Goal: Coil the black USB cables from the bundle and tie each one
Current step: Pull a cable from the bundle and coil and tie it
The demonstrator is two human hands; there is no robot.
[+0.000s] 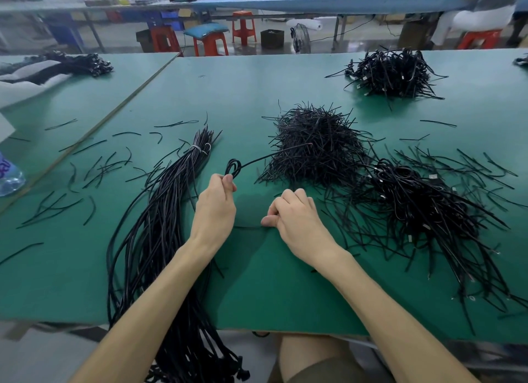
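Pinching one cable coil [233, 165], the left hand [215, 208] sits beside the right hand [295, 219], gripping one strand [248, 227].

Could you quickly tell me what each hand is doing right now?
Left hand: grips the coiled cable.
Right hand: curled, apparently pinching the same cable.

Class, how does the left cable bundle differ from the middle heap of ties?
The cable bundle has long strands running parallel, bound with a white tie; the heap of ties has short pieces crisscrossed loose. The bundle overhangs the table edge; the heap does not. Both are black.
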